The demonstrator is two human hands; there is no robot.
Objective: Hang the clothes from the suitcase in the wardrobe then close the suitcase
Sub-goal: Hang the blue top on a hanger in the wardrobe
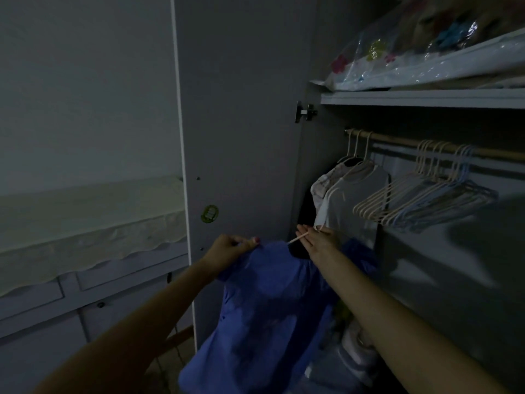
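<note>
We are looking at a blue garment (264, 308) of soft, matt cloth, creasing as it drapes. Above it, the rail (397, 142) is showing as pale wood, and the empty hangers (420, 200) under the rail are looking like smooth plastic. Higher still, glossy clear plastic bags (397, 61) are glinting, and the hinge (304, 111) is gleaming like metal.

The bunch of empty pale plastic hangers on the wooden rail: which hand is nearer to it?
Right. The right hand is below and left of the bunch of empty pale plastic hangers, holding another hanger's hook. The left hand is farther left, pinching the blue garment.
</note>
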